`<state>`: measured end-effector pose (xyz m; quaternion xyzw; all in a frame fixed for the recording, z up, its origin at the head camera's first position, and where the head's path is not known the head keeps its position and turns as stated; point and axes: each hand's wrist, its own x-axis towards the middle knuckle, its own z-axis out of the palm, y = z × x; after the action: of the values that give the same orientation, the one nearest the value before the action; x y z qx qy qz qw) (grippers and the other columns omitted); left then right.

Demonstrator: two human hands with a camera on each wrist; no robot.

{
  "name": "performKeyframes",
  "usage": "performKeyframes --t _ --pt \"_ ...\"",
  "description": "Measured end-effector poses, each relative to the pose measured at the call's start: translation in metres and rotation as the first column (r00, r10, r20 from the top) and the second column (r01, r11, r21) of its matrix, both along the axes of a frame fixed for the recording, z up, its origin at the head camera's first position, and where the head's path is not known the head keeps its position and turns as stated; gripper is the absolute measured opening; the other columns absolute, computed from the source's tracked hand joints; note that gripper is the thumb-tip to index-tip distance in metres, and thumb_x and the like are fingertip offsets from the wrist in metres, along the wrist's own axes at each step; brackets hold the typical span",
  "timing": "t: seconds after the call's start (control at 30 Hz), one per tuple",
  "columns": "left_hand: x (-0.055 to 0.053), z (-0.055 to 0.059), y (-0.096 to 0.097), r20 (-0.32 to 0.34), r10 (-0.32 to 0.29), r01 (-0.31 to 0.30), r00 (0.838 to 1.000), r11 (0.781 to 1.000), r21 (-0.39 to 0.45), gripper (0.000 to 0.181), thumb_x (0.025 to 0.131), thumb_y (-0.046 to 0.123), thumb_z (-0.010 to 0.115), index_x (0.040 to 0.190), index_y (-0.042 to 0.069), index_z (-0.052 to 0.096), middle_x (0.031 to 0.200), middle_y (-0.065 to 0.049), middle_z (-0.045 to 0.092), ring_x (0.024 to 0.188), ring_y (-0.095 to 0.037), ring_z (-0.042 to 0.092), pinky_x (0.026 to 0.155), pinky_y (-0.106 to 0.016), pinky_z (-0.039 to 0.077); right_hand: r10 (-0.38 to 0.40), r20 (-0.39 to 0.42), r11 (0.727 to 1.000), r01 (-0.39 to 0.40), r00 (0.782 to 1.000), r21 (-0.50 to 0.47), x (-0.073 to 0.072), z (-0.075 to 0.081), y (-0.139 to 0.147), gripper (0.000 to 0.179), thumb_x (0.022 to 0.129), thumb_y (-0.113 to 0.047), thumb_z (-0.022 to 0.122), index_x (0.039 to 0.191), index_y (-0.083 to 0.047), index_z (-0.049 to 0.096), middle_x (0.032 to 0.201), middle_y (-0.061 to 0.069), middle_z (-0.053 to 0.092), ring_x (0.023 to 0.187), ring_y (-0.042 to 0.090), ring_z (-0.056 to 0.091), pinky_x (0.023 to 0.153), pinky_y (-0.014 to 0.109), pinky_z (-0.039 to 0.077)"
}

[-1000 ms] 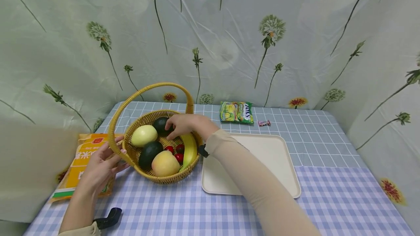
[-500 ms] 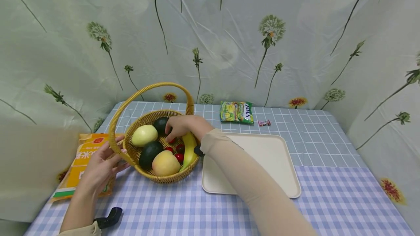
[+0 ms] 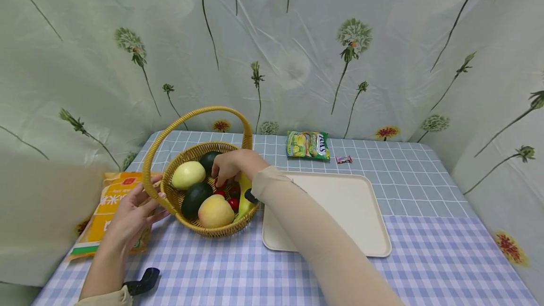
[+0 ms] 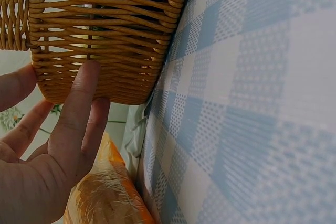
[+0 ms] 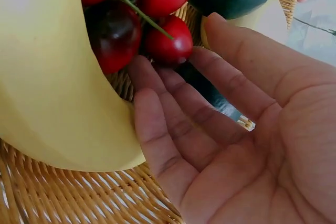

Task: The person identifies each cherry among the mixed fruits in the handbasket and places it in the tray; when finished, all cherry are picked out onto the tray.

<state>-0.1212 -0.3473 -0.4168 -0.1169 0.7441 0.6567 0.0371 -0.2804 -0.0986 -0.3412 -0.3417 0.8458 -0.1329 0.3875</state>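
Note:
In the head view a yellow wicker basket (image 3: 204, 231) with a tall hoop handle holds fruit. My right hand (image 3: 233, 163) reaches down into it over the banana (image 3: 245, 198). The right wrist view shows its fingertips right at a red cherry (image 5: 170, 40) with a green stem, fingers slightly bent and thumb apart. Several cherries cluster there beside the banana. Against the basket's left side rests my left hand (image 3: 131, 209); in the left wrist view its extended fingertips (image 4: 86, 77) touch the woven wall below the handle's base.
Also in the basket are a peach (image 3: 216, 211), a pale yellow-green fruit (image 3: 188, 175) and two dark green fruits (image 3: 196, 199). An orange bag (image 3: 106, 211) lies left. Right of the basket is a cream tray (image 3: 340, 211); behind it lie a green snack bag (image 3: 308, 145) and a small wrapped candy (image 3: 344, 159).
My right hand has moved from beside the rear dark green fruit, lower and slightly toward me, to the cherries. The left hand keeps its place at the basket.

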Motion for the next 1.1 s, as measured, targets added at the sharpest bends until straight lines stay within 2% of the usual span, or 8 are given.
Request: performKeyframes --t 0.27,0.4,0.57,0.7,0.8,0.93,1.1 --pt "0.000 0.001 0.000 -0.017 -0.005 0.006 1.000 1.000 0.011 0.074 0.103 0.029 0.074 0.168 0.027 0.037 0.123 0.025 0.061 0.104 0.002 0.069 0.085 -0.027 0.065 -0.057 0.022 0.998 0.058 0.998 -0.030 0.001 -0.002 0.003 0.031 0.105 -0.018 0.070 0.134 -0.008 0.068 0.120 0.001 0.068 0.107 0.016 0.070 0.098 0.029 0.061" --pt "0.000 0.001 0.001 -0.006 -0.005 0.005 1.000 1.000 0.003 0.075 0.103 0.031 0.074 0.168 0.028 0.036 0.124 0.024 0.060 0.104 0.003 0.068 0.086 -0.027 0.065 -0.057 0.035 0.997 0.059 0.998 -0.049 -0.001 -0.002 0.005 0.018 0.105 -0.017 0.070 0.121 -0.007 0.068 0.106 -0.001 0.064 0.099 0.016 0.068 0.092 0.029 0.060" --pt "-0.001 0.000 0.000 0.014 -0.002 0.003 1.000 1.000 -0.009 0.076 0.103 0.032 0.074 0.169 0.030 0.035 0.127 0.022 0.057 0.105 0.003 0.068 0.087 -0.027 0.065 -0.050 0.040 0.997 0.052 0.998 -0.057 -0.002 -0.003 0.007 0.007 0.106 -0.017 0.069 0.107 -0.011 0.066 0.101 -0.002 0.061 0.092 0.016 0.065 0.085 0.028 0.058" --pt "-0.001 0.000 0.000 0.019 -0.002 0.002 1.000 1.000 -0.007 0.077 0.103 0.032 0.074 0.169 0.030 0.034 0.130 0.021 0.056 0.106 0.003 0.067 0.087 -0.028 0.065 -0.058 0.056 0.994 0.063 0.997 -0.084 -0.002 -0.002 0.010 0.002 0.107 -0.013 0.066 0.108 -0.011 0.066 0.105 0.000 0.063 0.099 0.021 0.073 0.090 0.032 0.060" --pt "-0.001 -0.001 0.000 0.018 -0.001 0.001 1.000 1.000 -0.004 0.076 0.103 0.032 0.073 0.169 0.030 0.034 0.129 0.022 0.056 0.106 0.003 0.067 0.087 -0.028 0.065 -0.074 0.077 0.992 0.082 0.994 -0.098 -0.002 0.000 0.012 0.010 0.108 -0.013 0.064 0.116 -0.009 0.068 0.109 0.002 0.066 0.105 0.023 0.075 0.093 0.033 0.061" --pt "0.000 -0.001 -0.001 0.006 0.000 0.000 1.000 1.000 0.012 0.075 0.104 0.030 0.073 0.169 0.029 0.035 0.126 0.024 0.059 0.105 0.002 0.068 0.086 -0.027 0.065 -0.091 0.093 0.990 0.100 0.991 -0.097 -0.003 0.001 0.013 0.021 0.107 -0.017 0.066 0.126 -0.009 0.070 0.112 0.002 0.071 0.105 0.019 0.076 0.095 0.030 0.062" --pt "0.000 0.000 0.000 -0.007 -0.001 0.001 1.000 1.000 0.023 0.075 0.104 0.029 0.074 0.168 0.027 0.036 0.122 0.025 0.061 0.103 0.002 0.069 0.085 -0.027 0.065 -0.096 0.106 0.990 0.106 0.990 -0.094 -0.005 -0.001 0.012 0.022 0.107 -0.022 0.068 0.126 -0.010 0.072 0.113 0.000 0.073 0.104 0.016 0.076 0.097 0.030 0.062"
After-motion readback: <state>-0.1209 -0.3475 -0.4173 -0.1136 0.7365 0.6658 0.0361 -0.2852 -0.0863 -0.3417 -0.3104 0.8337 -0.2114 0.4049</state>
